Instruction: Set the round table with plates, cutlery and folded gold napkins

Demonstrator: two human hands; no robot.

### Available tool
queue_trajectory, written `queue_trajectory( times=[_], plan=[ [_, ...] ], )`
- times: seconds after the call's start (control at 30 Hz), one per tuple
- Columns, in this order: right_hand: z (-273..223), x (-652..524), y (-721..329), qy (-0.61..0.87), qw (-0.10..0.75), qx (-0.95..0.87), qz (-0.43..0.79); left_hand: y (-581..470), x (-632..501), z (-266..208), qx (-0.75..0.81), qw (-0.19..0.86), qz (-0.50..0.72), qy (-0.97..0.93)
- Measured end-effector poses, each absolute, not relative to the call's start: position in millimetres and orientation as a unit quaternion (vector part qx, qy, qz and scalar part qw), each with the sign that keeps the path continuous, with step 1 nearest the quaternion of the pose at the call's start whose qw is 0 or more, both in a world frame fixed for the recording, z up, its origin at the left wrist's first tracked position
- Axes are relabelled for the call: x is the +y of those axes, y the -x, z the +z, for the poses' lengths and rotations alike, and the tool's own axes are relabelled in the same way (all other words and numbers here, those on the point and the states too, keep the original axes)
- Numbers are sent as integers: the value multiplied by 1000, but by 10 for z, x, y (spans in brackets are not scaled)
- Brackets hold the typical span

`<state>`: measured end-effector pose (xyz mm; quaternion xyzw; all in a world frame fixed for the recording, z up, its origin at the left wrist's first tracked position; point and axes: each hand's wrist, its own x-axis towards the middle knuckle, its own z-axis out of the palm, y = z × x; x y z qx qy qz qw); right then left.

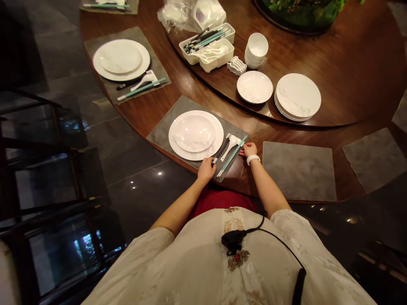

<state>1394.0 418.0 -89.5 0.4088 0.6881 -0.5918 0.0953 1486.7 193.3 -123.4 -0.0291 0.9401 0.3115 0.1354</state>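
My left hand (206, 170) is closed at the near end of a pair of black chopsticks (221, 148), its fingertips partly hidden. To their right lie a white spoon (229, 146) and a pair of teal chopsticks (233, 154) with white ends. The far ends of these utensils lie by a white rest (238, 142). My right hand (248, 149), with a white band on the wrist, has its fingers stretched out beside the rest and the teal chopsticks. Left of the utensils, a small plate (194, 133) sits on a larger white plate (218, 142), on a grey placemat (187, 106).
Another place setting (144, 53) lies farther left. Bare grey placemats (299, 169) continue to the right. The raised turntable (349, 84) bears a utensil caddy (210, 63), stacked bowls (256, 48), chopstick rests (237, 65), a bowl (255, 87) and stacked plates (298, 95).
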Motion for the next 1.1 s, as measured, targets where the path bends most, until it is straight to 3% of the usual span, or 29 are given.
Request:
queue_trajectory(
  times=[0.93, 1.1],
  plan=[
    [-973, 4154, -13802, -435, 111, 646, -618, -14951, 1919, -1105, 940, 138, 307, 55],
    [-914, 4214, -13988, -424, 121, 649, -620, -15137, 2082, -1041, 931, 212, 296, -25]
  ],
)
